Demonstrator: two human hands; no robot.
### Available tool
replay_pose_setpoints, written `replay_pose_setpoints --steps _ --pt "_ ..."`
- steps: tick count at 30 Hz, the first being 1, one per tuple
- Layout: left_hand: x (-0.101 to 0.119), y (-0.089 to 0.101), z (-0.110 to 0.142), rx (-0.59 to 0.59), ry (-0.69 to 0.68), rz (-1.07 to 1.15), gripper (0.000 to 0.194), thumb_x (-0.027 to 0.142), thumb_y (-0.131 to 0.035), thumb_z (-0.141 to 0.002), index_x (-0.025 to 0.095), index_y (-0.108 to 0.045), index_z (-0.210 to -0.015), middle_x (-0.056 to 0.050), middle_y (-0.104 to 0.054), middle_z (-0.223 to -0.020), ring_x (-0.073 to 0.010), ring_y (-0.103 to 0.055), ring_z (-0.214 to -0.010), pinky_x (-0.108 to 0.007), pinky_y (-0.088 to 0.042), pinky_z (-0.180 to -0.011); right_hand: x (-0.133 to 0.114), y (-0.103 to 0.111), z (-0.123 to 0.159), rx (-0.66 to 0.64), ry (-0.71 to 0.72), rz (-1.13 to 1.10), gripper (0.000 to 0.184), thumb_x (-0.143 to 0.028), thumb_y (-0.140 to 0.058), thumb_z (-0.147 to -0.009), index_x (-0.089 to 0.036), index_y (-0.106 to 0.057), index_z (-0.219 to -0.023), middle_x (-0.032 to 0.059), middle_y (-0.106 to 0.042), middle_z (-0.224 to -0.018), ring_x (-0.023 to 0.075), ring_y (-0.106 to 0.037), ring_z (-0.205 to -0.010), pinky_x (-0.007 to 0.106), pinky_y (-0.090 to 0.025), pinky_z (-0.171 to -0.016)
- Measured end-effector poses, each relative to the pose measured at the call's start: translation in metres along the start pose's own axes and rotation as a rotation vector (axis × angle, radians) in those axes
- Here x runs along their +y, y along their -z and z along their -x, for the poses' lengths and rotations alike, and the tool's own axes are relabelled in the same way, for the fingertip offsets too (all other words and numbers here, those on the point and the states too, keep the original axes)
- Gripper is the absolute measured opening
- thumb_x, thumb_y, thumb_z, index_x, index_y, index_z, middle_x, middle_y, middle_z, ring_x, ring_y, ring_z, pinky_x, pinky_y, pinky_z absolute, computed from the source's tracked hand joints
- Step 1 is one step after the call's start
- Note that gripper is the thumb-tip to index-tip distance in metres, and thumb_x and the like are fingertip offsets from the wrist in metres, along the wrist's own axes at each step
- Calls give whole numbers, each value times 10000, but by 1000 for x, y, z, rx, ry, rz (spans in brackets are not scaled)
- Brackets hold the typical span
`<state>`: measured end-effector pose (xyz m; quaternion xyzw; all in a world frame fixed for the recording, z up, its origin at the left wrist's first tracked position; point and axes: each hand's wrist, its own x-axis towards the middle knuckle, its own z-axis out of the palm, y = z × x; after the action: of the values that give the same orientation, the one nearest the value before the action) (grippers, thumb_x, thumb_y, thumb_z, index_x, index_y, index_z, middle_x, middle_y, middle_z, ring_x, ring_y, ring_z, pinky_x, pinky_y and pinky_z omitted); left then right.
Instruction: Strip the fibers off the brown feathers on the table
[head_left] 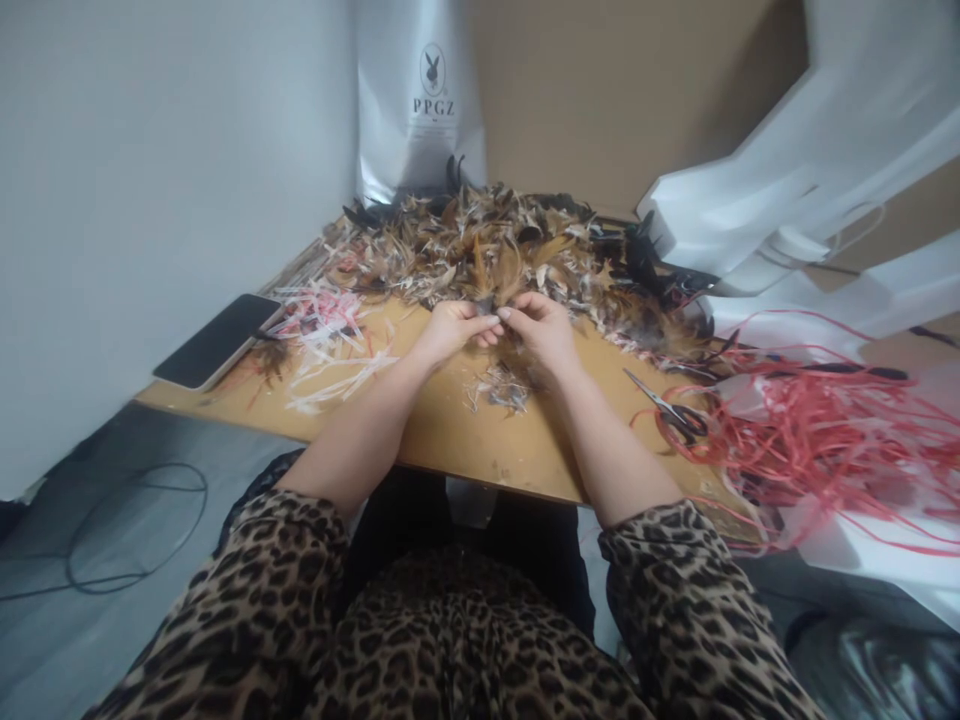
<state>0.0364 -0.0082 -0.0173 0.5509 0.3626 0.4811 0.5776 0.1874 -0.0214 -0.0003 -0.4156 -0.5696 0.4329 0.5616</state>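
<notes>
Over the middle of the wooden table (442, 425), my left hand (461, 330) and my right hand (540, 330) meet fingertip to fingertip. Both pinch the base of a small bunch of brown feathers (501, 275), whose tips fan upward and away from me. Exactly where the bunch ends against the feathers behind it is hard to make out. A large heap of brown and black feathers (427, 240) spreads just beyond my hands. Below them on the tabletop lies a small tangle of pale scraps (501, 388).
A phone (217, 342) and white and pink strips (322, 315) lie at the left. Scissors (671, 410) rest at the right beside a mass of red strands (832, 440). A silver printed bag (420, 110) stands behind the heap. A dark cable (139, 520) loops on the floor.
</notes>
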Motion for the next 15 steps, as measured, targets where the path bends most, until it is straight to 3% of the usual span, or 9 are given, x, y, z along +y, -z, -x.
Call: replay_pose_setpoints --steps 9,15 --pt "8 2 4 -110 0 -9 272 343 -777 -629 92 -710 -709 -105 -722 -745 -102 -628 -554 -218 -494 -558 -4 7 -1 -97 64 -29 246 -356 -778 -619 -193 -596 -644 -31 -574 -676 92 -528 -628 260 -450 -673" --pt "11 1 3 -118 34 -36 298 360 -788 -611 84 -685 -654 -60 -676 -593 -95 -602 -506 -205 -485 -526 0 10 -3 -115 82 4 295 -419 -783 -616 -194 -601 -668 -15 -574 -698 113 -534 -658 282 -462 -684"
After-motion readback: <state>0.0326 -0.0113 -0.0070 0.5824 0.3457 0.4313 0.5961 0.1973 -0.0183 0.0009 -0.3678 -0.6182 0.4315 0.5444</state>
